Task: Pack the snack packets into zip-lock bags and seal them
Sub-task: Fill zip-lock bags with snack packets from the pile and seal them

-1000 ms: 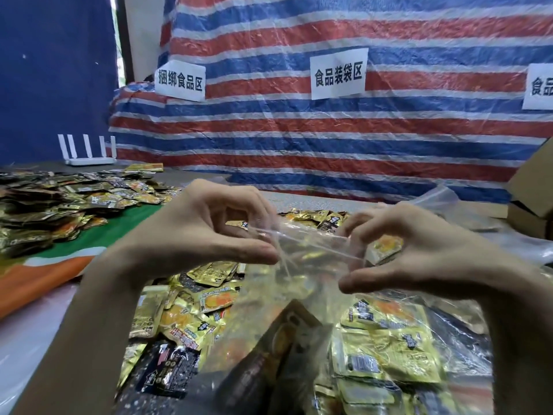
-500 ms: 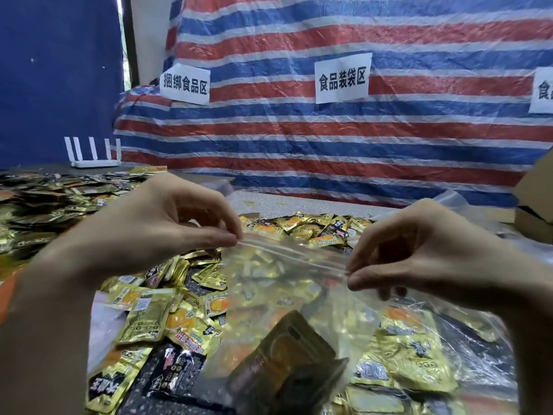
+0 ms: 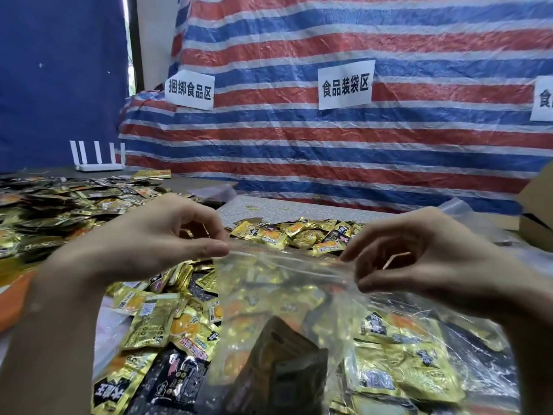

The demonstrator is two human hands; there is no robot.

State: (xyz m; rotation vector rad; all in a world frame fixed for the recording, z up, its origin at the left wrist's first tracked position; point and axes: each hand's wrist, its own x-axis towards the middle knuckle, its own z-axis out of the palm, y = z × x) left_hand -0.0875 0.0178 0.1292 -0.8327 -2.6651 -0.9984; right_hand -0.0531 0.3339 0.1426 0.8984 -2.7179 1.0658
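A clear zip-lock bag point(image 3: 278, 298) hangs in front of me, held up by its top strip. My left hand point(image 3: 155, 247) pinches the strip's left end between thumb and forefinger. My right hand point(image 3: 419, 259) pinches the right end. Inside the bag a dark snack packet point(image 3: 284, 363) stands tilted near the bottom. Gold and black snack packets point(image 3: 167, 330) lie heaped on the table under and around the bag.
A second heap of packets point(image 3: 59, 205) covers the table at the left. A white router point(image 3: 98, 158) stands at the back left. A striped tarp point(image 3: 329, 145) with paper signs hangs behind. A cardboard box point(image 3: 535, 217) sits at the right edge.
My hands have moved apart along the bag's top strip, the left going left and the right going right. The view has shifted a little.
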